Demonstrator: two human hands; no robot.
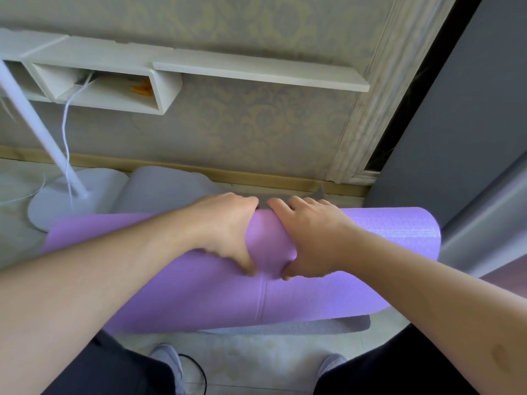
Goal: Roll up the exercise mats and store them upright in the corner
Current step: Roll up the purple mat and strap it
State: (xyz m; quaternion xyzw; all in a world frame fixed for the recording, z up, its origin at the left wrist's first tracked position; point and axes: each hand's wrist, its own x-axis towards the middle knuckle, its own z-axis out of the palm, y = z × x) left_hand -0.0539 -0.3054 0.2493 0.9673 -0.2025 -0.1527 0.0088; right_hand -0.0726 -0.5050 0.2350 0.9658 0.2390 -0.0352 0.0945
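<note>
Both hands sit side by side on the middle of a purple mat (370, 232), which lies rolled across the floor (256, 354) in front of the person. The left hand (225, 232) curls over the top of the roll: its fingers (248, 202) wrap down the far side, so their tips are hidden, while the thumb presses into the near face of the roll. The right hand (310, 238) mirrors it, with fingers (288, 205) held close together and hooked over the far edge and the thumb pushed against the near side. The two thumbs nearly meet, just apart, above a faint crease that runs down the mat's loose flap. Both hands grip the roll between fingers and thumb.

The purple mat is a thick tube lying on its side, parallel to the wall, its right end near a grey panel (456, 138). A flat part of it spreads toward the person's knees. Beneath it a grey mat (328, 323) shows along the near edge.

Behind the roll, another grey rolled mat (159, 189) lies against the baseboard, beside the round white base of a stand (57, 203) with a slanting pole and a thin cord. A white shelf (256, 72) is fixed to the patterned wallpaper above.
</note>
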